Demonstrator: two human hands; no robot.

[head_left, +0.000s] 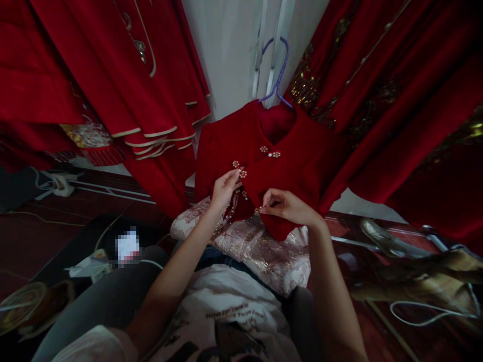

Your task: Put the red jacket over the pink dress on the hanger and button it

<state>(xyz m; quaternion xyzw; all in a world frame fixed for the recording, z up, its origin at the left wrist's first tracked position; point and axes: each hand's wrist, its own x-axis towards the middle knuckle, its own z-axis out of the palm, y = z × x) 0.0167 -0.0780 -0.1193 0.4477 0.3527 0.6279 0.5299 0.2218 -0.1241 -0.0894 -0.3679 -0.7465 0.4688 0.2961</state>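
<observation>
A short red jacket (pixel 287 176) hangs in front of me on a purple hanger (pixel 280 75). Jewelled flower-shaped fasteners (pixel 264 149) run down its front opening. At a flower fastener halfway down, my left hand (pixel 225 190) pinches the jacket's front, thumb and finger pressed together. Lower on the other front panel, my right hand (pixel 287 207) pinches the edge beside a small gold fastener (pixel 257 211). The two panels are apart at the bottom. Below the jacket, a pale pink and white brocade cloth (pixel 260 251) lies across my lap, with beaded strands near my left hand.
Red garments (pixel 151 65) with pale piping hang to the left; gold-embroidered red ones (pixel 407 100) hang to the right. A lit, blurred screen (pixel 127 245) and a white plug (pixel 100 264) are at lower left. A shoe (pixel 385 239) and a white cable (pixel 426 319) lie at right.
</observation>
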